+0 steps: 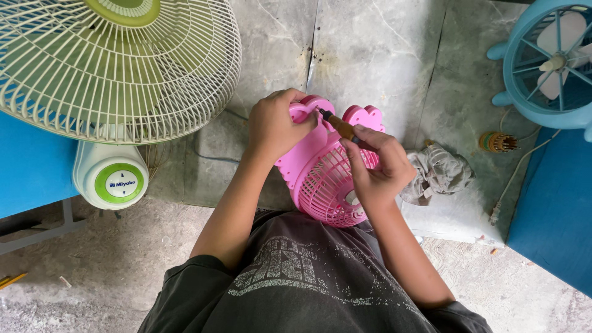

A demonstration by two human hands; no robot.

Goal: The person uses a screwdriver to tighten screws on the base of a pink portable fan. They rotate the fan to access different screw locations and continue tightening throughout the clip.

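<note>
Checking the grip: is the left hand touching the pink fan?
Touching. The head view shows the left hand wrapped over the pink fan's top edge.

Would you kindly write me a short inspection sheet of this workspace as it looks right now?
Surface: grey stone floor, stained along the joint.
Job's things: small pink fan standing on the floor; screwdriver, tip at the fan's top.
Clutter: crumpled grey rag; small coil with copper wire.
Hands: left hand grips the pink fan's top; right hand holds the screwdriver.
Cables: white cord running past the rag.
Surroundings: large green-and-white fan; blue fan; blue panel.
</note>
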